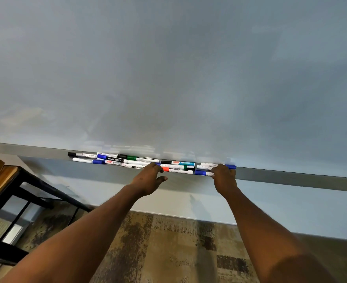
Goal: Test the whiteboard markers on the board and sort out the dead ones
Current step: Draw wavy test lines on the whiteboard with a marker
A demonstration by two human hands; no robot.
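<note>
My left hand (151,176) reaches the tray (291,178), fingers bent onto the markers (127,160) lying along it; whether it holds one I cannot tell. My right hand (223,175), further right along the tray, seems to grip a blue-capped marker (230,166). Above the tray rises the whiteboard (168,68).

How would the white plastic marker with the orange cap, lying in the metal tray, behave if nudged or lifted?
The orange-capped white plastic marker looks round, so it would probably roll, though neighbouring markers and the grey metal tray should stop it. Slim and rigid-looking, it is likely light and stiff.
</note>
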